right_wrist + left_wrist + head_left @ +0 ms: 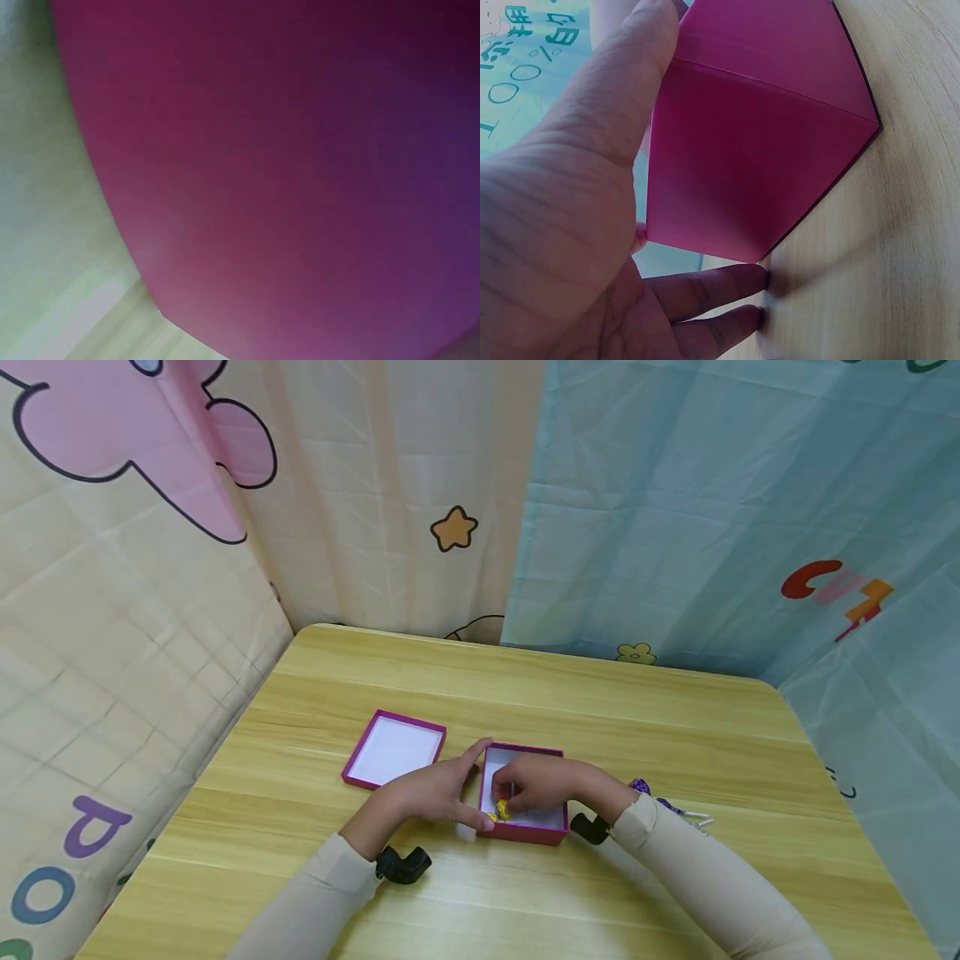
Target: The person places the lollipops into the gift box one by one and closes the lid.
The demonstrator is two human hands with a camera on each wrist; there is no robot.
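A magenta box (528, 835) with a white inside stands open-side up on the table. My left hand (432, 789) holds its left side, the thumb at the front corner and the index finger reaching to the back corner. In the left wrist view, the thumb lies along the box (727, 157) and two fingertips touch the tabletop. My right hand (540, 781) reaches into the box, fingers bent, pinching a small yellow-wrapped candy (502, 811) near the front left corner. Another bit of yellow shows beside the left thumb. The box's outer side (247, 172) fills most of the right wrist view.
The matching box lid (397, 750) lies inside-up on the wooden table (600, 710), behind my left hand. Purple-wrapped lollipops (641, 787) with white sticks lie beyond my right forearm, which partly hides them. Printed curtains (637, 527) hang along the table's back and sides.
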